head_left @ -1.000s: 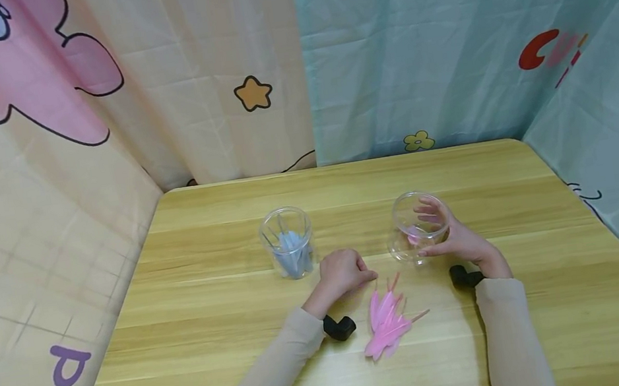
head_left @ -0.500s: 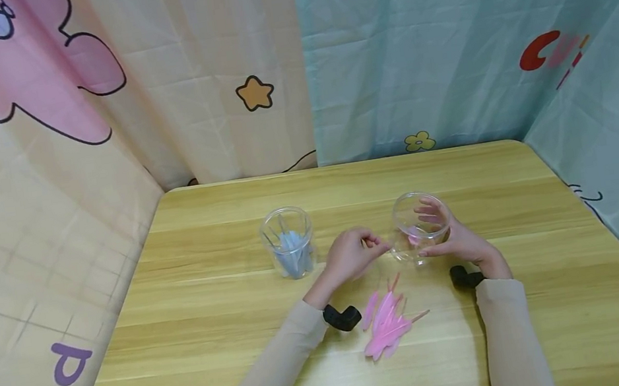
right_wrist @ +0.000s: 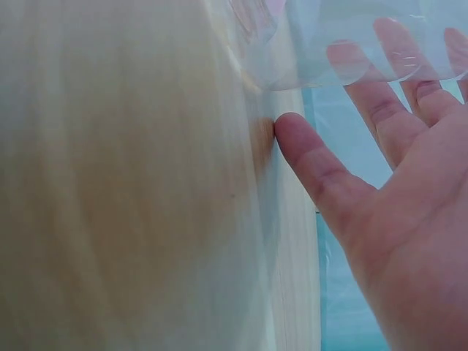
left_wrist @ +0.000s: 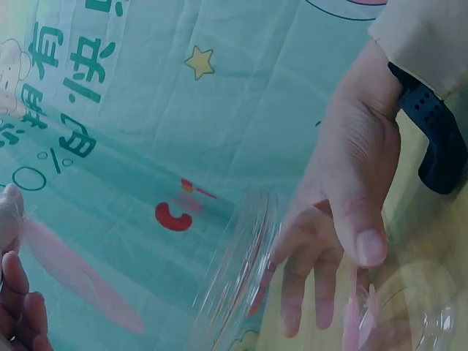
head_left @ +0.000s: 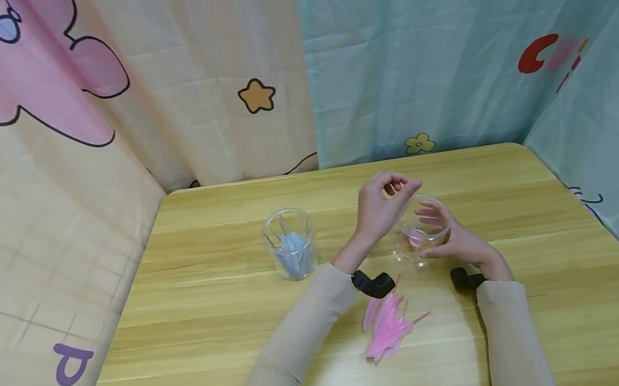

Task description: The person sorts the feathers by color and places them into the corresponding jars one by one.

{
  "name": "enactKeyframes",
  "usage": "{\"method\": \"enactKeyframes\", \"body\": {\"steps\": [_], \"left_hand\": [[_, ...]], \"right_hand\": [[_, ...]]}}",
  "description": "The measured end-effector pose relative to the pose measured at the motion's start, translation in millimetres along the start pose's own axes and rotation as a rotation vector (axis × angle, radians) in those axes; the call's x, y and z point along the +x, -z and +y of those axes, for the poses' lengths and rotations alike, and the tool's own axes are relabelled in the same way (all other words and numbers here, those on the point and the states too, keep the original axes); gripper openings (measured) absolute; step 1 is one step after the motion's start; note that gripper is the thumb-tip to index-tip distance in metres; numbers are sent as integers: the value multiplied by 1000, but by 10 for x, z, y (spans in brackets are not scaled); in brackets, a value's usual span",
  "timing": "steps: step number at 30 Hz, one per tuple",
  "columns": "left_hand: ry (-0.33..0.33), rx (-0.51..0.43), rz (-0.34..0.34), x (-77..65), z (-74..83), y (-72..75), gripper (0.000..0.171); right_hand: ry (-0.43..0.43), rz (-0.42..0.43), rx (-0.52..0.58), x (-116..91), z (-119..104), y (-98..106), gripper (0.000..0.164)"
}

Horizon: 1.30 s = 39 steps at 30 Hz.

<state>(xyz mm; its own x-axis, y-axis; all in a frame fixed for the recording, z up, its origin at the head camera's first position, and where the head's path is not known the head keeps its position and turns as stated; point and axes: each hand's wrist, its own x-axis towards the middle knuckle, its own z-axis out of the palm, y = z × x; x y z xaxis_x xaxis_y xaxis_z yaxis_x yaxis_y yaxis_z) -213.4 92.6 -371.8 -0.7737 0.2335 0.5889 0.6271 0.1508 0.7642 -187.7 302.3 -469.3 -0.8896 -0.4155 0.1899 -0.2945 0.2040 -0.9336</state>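
My left hand (head_left: 383,205) is raised over the right-hand clear cup (head_left: 408,251), thumb and fingertips pinching one pink feather (left_wrist: 84,278). In the left wrist view that feather stretches from the fingers toward the cup's rim. Its head-view outline is mostly lost behind the fingers. My right hand (head_left: 463,240) holds the same cup from its right side, thumb in front and fingers spread behind the wall. Something pink (left_wrist: 358,318) shows inside this cup. Several more pink feathers (head_left: 388,328) lie in a loose pile on the table, partly behind the left wrist's black device (head_left: 374,285).
Left of the hands stands another clear cup (head_left: 284,213) with blue-grey feathers (head_left: 295,255) in it. The wooden table (head_left: 188,344) meets patterned curtains (head_left: 200,102) at its back and sides.
My left hand has come up from the table near the feather pile, moving right and away to above the cup, bringing a pink feather. The right hand stays on the cup.
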Motion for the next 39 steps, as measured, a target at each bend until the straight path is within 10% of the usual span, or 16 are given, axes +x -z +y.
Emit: {"method": "enactKeyframes", "body": {"steps": [12, 25, 39], "left_hand": [[45, -24, -47, -87, -179, -180, 16], [126, 50, 20, -382, -392, 127, 19], [181, 544, -614, -919, -460, 257, 30]], "right_hand": [[-37, 2, -28, -26, -3, -25, 101], [45, 7, 12, 4, 4, -18, 100], [52, 5, 2, 14, 10, -12, 100]]}}
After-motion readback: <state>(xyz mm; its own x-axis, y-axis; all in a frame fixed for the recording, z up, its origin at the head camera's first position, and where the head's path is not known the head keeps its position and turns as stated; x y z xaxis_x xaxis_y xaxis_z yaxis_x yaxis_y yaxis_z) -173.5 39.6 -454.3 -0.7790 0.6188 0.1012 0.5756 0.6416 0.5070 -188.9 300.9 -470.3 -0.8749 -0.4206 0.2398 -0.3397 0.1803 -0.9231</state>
